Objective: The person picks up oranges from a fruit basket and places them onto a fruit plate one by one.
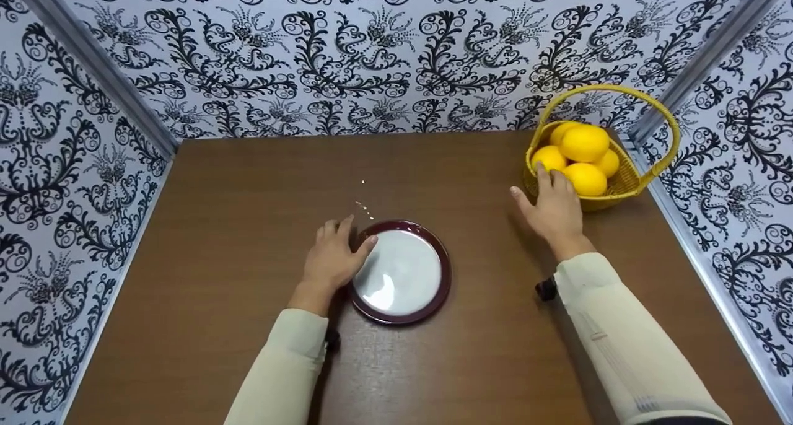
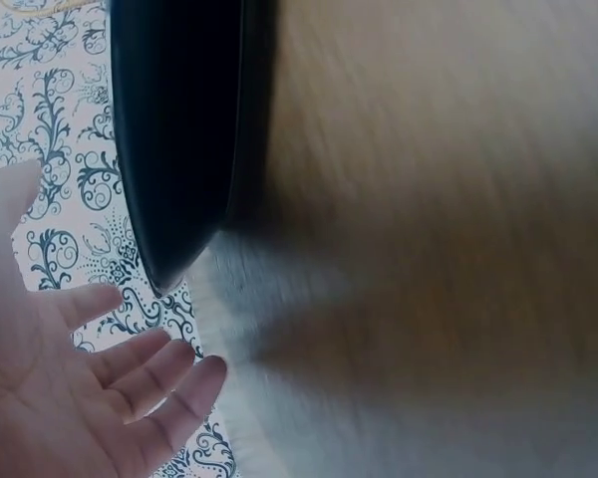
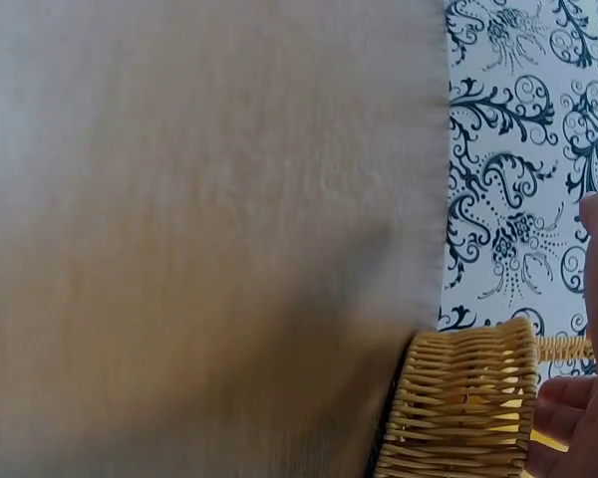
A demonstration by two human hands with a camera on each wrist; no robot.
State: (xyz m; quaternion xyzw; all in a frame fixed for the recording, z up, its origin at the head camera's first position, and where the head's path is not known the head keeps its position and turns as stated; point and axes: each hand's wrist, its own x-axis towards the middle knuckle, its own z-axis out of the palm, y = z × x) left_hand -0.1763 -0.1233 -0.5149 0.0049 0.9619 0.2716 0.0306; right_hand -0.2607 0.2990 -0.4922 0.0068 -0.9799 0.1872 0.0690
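A white plate with a dark red rim (image 1: 403, 273) lies on the brown table. My left hand (image 1: 334, 258) is at its left edge, fingers spread and thumb over the rim. In the left wrist view that hand (image 2: 90, 388) shows its palm with loosely bent fingers beside the plate's dark side (image 2: 179, 129). At the far right, a yellow wicker basket (image 1: 598, 204) holds several round yellow fruits (image 1: 584, 143). My right hand (image 1: 554, 211) reaches over its near-left rim, fingertips at the nearest fruit. The right wrist view shows those fingers (image 3: 563, 408) beside the basket's woven wall (image 3: 458, 398).
The basket's tall arched handle (image 1: 672, 127) stands up over the fruits. Small white specks (image 1: 364, 208) show on the table just beyond the plate. Patterned walls (image 1: 372, 53) close off the table's back and both sides, with metal posts at the corners.
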